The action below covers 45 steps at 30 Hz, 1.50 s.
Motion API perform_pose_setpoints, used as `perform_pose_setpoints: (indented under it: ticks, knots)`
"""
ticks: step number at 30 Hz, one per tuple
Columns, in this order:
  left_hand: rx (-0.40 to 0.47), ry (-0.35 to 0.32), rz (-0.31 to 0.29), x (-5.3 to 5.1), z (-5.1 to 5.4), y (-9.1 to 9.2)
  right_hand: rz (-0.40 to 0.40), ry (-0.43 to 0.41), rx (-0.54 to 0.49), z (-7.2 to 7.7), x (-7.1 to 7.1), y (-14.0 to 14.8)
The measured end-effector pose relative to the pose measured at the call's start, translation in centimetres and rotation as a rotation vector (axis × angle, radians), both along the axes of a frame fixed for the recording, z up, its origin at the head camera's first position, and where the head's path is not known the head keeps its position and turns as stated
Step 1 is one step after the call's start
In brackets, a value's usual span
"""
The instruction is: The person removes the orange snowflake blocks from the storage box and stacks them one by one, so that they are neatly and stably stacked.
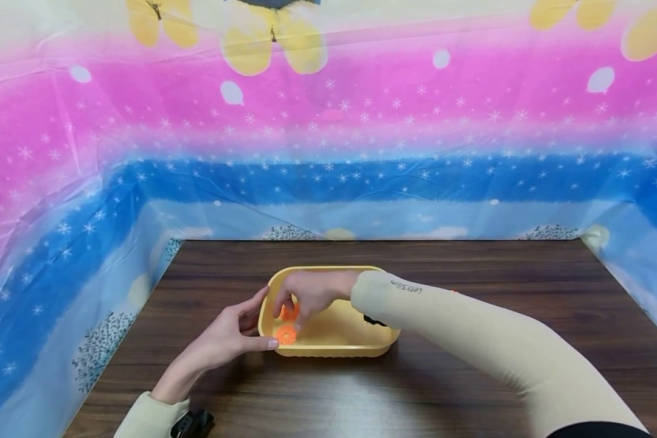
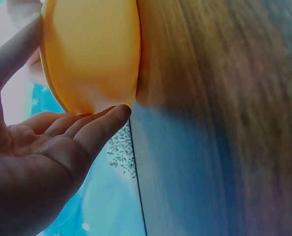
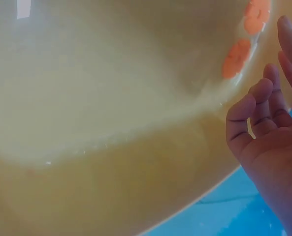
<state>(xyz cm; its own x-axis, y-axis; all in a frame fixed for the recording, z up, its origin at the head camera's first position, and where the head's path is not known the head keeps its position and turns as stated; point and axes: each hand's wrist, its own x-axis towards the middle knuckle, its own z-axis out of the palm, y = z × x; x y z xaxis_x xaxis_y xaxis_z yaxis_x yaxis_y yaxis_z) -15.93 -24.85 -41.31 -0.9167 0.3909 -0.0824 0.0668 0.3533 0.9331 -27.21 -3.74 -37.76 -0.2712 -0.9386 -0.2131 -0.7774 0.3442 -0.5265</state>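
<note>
A yellow oblong basin [image 1: 334, 351] stands on the dark wooden table. My left hand [image 1: 227, 334] holds its left end, thumb on the near corner of the rim and fingers along the outer wall. My right hand [image 1: 313, 295] reaches in over the basin's left end. In the right wrist view its fingers [image 3: 242, 110] are loosely bent, with nothing visible between them. Below them lie two orange flower-shaped pieces [image 1: 286, 334], side by side against the end wall. The farther orange piece [image 1: 290, 312] is partly covered by the right hand in the head view.
The wooden table [image 1: 443, 389] ends at a patterned pink and blue cloth [image 1: 361, 182] behind and at the sides. A tiny orange-red bit [image 1: 454, 292] peeks out behind the right sleeve [image 1: 471, 328]; its kind is hidden. Black straps show at both wrists.
</note>
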Motion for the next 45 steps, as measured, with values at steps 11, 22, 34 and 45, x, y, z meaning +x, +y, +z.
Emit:
perform_pose_setpoints:
  ticks: [11,22,34,45]
  knots:
    - [0.02,-0.005,-0.002,0.0,-0.2,0.0,0.045,0.034,0.025,-1.8,0.2,-0.6]
    - [0.016,0.002,0.003,0.0,0.0,0.1,0.021,0.124,0.016,-2.7,0.6,-0.9]
    - [0.007,-0.009,0.01,0.1,0.0,0.0,-0.058,0.074,0.03,-2.7,0.4,0.0]
    - [0.019,-0.011,0.006,0.1,-0.1,0.1,-0.096,0.033,0.056,-2.4,0.9,0.2]
